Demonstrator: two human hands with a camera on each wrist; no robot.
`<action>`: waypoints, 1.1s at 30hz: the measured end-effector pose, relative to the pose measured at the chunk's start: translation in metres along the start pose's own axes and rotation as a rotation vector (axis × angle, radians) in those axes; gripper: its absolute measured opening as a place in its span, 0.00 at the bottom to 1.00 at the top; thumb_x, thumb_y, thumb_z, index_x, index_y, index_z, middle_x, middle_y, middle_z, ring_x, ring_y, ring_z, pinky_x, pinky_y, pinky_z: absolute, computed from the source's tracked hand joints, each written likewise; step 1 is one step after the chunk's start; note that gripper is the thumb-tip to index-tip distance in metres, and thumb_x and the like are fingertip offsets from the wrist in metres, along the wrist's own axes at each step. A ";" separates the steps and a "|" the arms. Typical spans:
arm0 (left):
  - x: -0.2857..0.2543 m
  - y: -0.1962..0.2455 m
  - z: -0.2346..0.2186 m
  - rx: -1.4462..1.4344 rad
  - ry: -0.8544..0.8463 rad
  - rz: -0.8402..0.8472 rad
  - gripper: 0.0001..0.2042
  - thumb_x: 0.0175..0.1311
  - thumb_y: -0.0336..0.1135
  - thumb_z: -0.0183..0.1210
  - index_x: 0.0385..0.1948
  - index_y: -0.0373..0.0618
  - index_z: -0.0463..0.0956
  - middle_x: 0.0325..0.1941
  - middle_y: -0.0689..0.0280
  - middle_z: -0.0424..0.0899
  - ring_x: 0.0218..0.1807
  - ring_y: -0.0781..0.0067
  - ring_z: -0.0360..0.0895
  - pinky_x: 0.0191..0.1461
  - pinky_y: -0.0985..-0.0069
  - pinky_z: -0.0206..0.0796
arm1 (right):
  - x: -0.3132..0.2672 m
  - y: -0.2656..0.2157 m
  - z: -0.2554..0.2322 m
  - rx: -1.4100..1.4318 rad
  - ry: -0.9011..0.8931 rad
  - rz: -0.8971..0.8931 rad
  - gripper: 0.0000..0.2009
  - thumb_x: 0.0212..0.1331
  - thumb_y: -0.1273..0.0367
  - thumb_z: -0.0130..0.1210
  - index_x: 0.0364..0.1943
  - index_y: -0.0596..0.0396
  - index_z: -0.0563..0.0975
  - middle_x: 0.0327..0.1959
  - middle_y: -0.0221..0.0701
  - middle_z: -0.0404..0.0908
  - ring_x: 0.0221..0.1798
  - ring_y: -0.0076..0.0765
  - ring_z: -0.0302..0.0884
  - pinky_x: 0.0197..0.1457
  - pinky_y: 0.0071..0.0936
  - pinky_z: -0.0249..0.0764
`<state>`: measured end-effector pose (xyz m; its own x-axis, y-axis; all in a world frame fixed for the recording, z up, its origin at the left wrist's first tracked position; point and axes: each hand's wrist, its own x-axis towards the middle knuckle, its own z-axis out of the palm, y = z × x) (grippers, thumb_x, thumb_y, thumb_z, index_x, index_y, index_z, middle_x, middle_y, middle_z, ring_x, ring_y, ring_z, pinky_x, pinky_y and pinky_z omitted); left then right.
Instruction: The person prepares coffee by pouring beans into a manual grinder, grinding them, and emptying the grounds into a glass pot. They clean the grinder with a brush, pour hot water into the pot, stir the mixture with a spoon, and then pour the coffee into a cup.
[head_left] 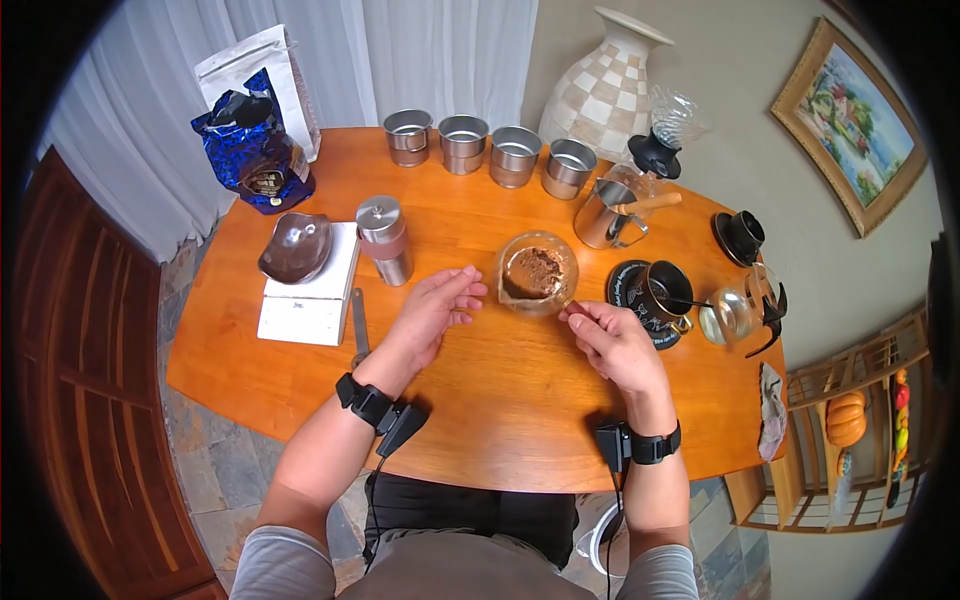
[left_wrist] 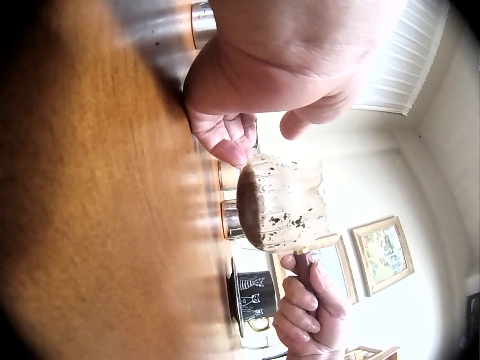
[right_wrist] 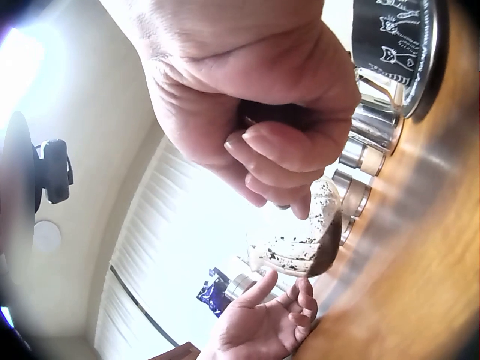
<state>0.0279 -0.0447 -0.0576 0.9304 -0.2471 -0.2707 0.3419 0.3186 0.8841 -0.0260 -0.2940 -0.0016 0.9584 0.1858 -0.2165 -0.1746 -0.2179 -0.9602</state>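
My right hand (head_left: 618,348) grips the dark wooden handle (left_wrist: 304,271) of a small glass pot (head_left: 538,276) above the middle of the table. Brown coffee grounds (head_left: 536,270) lie in the pot, and dark specks cling to its inner wall. In the left wrist view the pot's body (left_wrist: 289,206) shows from the side, with a brown layer at its bottom. My left hand (head_left: 432,312) is beside the pot on the left, fingers loosely bent and holding nothing. Its fingertips overlap the glass in the left wrist view. The grip hides most of the handle in the right wrist view.
To the left stand a white scale (head_left: 300,315) bearing a dark bowl (head_left: 297,247), and a steel grinder (head_left: 384,245). Several metal cups (head_left: 463,145) line the back. At right are a steel pitcher (head_left: 600,215), a black cup (head_left: 665,290) on its saucer and a glass server (head_left: 728,318).
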 end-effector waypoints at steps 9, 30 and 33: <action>-0.002 0.003 0.002 0.009 -0.002 0.002 0.13 0.71 0.44 0.54 0.44 0.44 0.76 0.39 0.71 0.82 0.38 0.83 0.76 0.41 0.84 0.66 | 0.003 0.002 -0.002 0.377 -0.075 0.109 0.11 0.68 0.67 0.51 0.42 0.63 0.76 0.16 0.19 0.64 0.12 0.12 0.49 0.13 0.14 0.44; -0.001 0.001 0.002 -0.013 0.007 0.000 0.13 0.71 0.44 0.54 0.44 0.45 0.76 0.38 0.72 0.81 0.38 0.83 0.76 0.41 0.84 0.66 | -0.004 -0.006 0.004 0.183 -0.027 -0.050 0.12 0.68 0.66 0.53 0.45 0.61 0.77 0.17 0.15 0.61 0.18 0.11 0.54 0.21 0.14 0.51; -0.001 0.001 0.001 -0.015 -0.006 0.001 0.13 0.71 0.44 0.54 0.44 0.45 0.76 0.38 0.72 0.81 0.38 0.83 0.76 0.40 0.84 0.67 | -0.001 0.000 -0.005 0.334 -0.148 0.056 0.12 0.68 0.65 0.52 0.43 0.61 0.77 0.16 0.17 0.63 0.14 0.12 0.52 0.16 0.14 0.49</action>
<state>0.0273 -0.0451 -0.0566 0.9297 -0.2528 -0.2677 0.3434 0.3327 0.8783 -0.0261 -0.2989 -0.0003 0.9068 0.3240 -0.2698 -0.3129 0.0882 -0.9457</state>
